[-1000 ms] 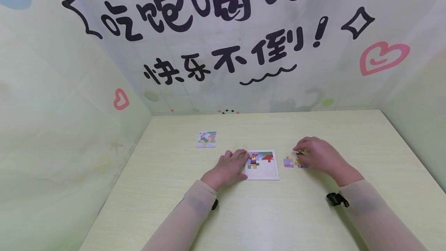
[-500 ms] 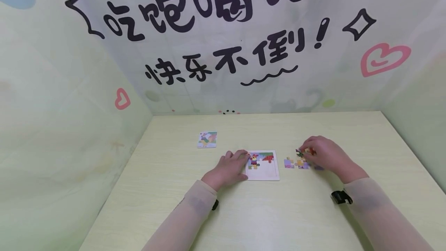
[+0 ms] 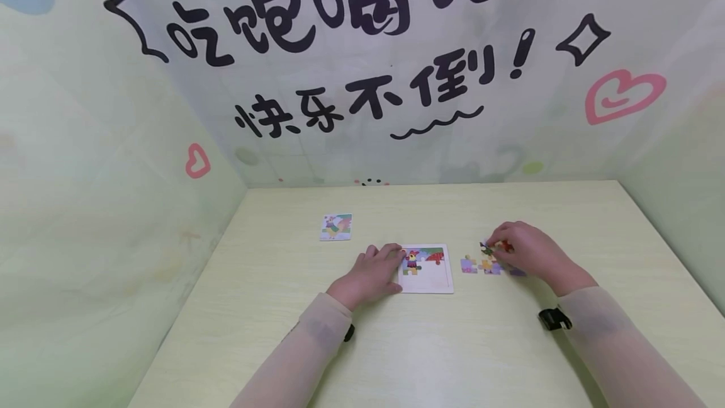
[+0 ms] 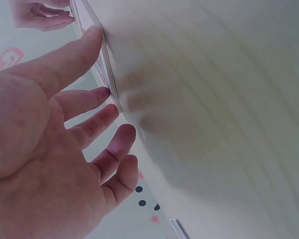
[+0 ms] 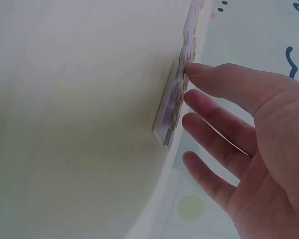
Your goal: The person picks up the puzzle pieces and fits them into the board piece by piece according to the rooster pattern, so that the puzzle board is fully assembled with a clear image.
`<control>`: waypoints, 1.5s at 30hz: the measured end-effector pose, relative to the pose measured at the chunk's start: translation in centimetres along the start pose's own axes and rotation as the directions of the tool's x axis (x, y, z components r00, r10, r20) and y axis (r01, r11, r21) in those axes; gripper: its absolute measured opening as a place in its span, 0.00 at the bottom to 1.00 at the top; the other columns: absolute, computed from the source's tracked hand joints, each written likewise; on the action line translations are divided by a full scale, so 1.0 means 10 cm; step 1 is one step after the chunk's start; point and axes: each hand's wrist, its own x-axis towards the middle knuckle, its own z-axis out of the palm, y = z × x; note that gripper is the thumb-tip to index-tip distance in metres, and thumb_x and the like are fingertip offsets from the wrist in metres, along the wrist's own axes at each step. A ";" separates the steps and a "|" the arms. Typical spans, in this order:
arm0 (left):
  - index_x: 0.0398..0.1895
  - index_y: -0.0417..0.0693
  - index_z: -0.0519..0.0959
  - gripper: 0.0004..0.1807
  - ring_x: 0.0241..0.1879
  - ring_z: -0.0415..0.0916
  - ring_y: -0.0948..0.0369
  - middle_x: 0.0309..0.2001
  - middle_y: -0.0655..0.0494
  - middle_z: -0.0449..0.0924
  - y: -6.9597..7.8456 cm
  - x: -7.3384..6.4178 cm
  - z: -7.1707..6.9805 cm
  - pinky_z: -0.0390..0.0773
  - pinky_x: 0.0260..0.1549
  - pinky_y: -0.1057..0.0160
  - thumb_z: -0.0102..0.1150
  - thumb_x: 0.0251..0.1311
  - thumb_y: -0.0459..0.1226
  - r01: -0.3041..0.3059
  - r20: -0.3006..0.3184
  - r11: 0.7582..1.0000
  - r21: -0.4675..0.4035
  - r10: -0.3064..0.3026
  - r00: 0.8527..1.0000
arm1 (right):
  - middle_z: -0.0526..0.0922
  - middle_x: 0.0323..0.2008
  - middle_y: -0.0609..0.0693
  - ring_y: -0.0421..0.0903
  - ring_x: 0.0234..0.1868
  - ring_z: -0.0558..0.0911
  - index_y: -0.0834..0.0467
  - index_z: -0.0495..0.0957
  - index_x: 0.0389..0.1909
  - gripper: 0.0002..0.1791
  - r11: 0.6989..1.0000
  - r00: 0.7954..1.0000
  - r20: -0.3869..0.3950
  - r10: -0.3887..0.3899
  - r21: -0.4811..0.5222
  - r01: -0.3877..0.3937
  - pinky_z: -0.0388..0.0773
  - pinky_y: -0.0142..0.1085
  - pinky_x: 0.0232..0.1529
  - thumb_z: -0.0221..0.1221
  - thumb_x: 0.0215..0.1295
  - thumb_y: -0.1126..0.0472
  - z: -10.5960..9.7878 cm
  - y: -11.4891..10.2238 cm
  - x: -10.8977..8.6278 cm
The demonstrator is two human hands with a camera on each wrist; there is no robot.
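Note:
A white-framed puzzle tray (image 3: 430,279) lies on the table, with several colourful pieces fitted along its upper and left parts. My left hand (image 3: 368,274) rests at its left side; the thumb touches the lower corner and fingertips meet the edge, fingers fairly straight. To the right of the tray are loose jigsaw pieces (image 3: 468,264), purple, yellow and orange. Among them, my right hand (image 3: 527,249) pinches a dark green and red puzzle piece (image 3: 486,249), partly hidden by the fingers. In the right wrist view, the thumb meets the pieces (image 5: 170,112) and the index finger is hidden.
A small picture card (image 3: 337,227) showing a similar colourful picture lies behind and left of the tray. The pale wooden table (image 3: 419,345) meets a printed cloth backdrop (image 3: 317,156) at its back edge. Black wrist devices (image 3: 555,319) sit under the sleeves.
My right hand has shifted slightly right over the loose pieces, uncovering more of them, and has stayed nearly still in the last half second. The left hand and tray keep their places.

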 end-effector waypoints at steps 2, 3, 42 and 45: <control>0.81 0.55 0.60 0.43 0.67 0.61 0.53 0.81 0.60 0.55 0.00 0.00 0.00 0.67 0.61 0.55 0.65 0.67 0.52 -0.003 -0.001 1.000 -0.007 0.003 1.000 | 0.88 0.46 0.54 0.50 0.43 0.83 0.57 0.90 0.44 0.09 1.000 1.000 -0.001 -0.007 0.000 0.007 0.82 0.49 0.45 0.69 0.62 0.65 0.00 0.01 0.00; 0.81 0.55 0.60 0.43 0.67 0.61 0.53 0.81 0.60 0.55 0.00 0.00 0.00 0.67 0.61 0.55 0.65 0.67 0.52 -0.004 -0.001 1.000 -0.009 0.004 1.000 | 0.88 0.46 0.54 0.50 0.43 0.83 0.57 0.90 0.44 0.10 1.000 1.000 0.000 -0.011 0.003 0.011 0.82 0.48 0.45 0.69 0.62 0.66 0.01 0.01 0.00; 0.82 0.54 0.59 0.43 0.65 0.60 0.55 0.81 0.61 0.54 0.03 -0.01 -0.02 0.66 0.60 0.57 0.64 0.68 0.51 0.008 0.009 1.000 -0.011 -0.008 1.000 | 0.88 0.40 0.49 0.41 0.31 0.74 0.55 0.91 0.40 0.07 0.999 0.999 -0.037 -0.017 -0.052 0.015 0.76 0.40 0.37 0.70 0.62 0.63 -0.02 -0.04 -0.02; 0.82 0.55 0.59 0.43 0.65 0.61 0.56 0.81 0.61 0.54 0.03 -0.02 -0.02 0.66 0.60 0.58 0.64 0.68 0.51 0.013 0.009 1.000 -0.007 -0.013 1.000 | 0.89 0.41 0.50 0.41 0.32 0.75 0.54 0.91 0.40 0.07 0.998 0.999 -0.045 -0.012 -0.065 0.009 0.76 0.40 0.36 0.70 0.61 0.62 0.00 -0.06 -0.01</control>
